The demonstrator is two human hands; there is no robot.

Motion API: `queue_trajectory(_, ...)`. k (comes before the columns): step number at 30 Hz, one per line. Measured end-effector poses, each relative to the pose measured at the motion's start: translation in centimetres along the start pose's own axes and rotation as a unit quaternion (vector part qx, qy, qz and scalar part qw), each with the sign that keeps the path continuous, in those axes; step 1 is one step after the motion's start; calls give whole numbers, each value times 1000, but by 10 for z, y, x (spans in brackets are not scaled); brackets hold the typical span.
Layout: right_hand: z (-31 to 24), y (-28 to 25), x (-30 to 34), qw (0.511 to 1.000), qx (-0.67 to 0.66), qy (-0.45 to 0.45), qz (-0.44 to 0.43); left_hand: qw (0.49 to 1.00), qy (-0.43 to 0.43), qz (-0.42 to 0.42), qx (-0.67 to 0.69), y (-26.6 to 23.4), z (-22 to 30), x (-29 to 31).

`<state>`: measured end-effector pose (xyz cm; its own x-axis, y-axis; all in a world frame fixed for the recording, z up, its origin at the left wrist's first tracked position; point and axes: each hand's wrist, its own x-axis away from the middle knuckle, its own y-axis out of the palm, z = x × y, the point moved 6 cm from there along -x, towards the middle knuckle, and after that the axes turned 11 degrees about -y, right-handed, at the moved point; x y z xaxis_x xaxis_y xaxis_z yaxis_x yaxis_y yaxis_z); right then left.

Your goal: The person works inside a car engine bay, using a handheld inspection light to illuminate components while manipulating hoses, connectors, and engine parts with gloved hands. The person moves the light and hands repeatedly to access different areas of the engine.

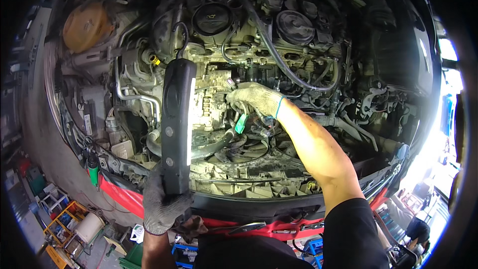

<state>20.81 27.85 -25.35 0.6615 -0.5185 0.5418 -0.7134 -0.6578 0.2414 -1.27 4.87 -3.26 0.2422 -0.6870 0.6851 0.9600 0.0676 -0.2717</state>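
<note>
Hands, two, gloved: left point(162, 204) on one work light point(178, 119), right point(256, 98) inside one engine bay point(298, 45).

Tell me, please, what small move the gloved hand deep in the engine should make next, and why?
Probably the right hand should close its grip on the small green plastic connector just under its fingers. The connector hangs free beside the black hose, and the long black work light in the left hand already lights that spot.
</note>
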Motion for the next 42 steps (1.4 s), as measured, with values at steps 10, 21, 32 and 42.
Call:
queue_trajectory(10, -37, -19, -7, 912, 403, -47, 68, 967, 1, 8, 256, 6, 8, 0)
queue_trajectory(21, -52, -3, 30, 858, 511, -33, 43, 984, 35, 51, 165, -25, 12, 13)
queue_trajectory(32, -46, 124, 60, 975, 57, -213, -15, 986, 72, 141, -51, -43, 61, 40)
queue_trajectory(42, -146, 251, 239, 958, -59, -266, 87, 971, 90, 112, 192, 6, 96, 84)
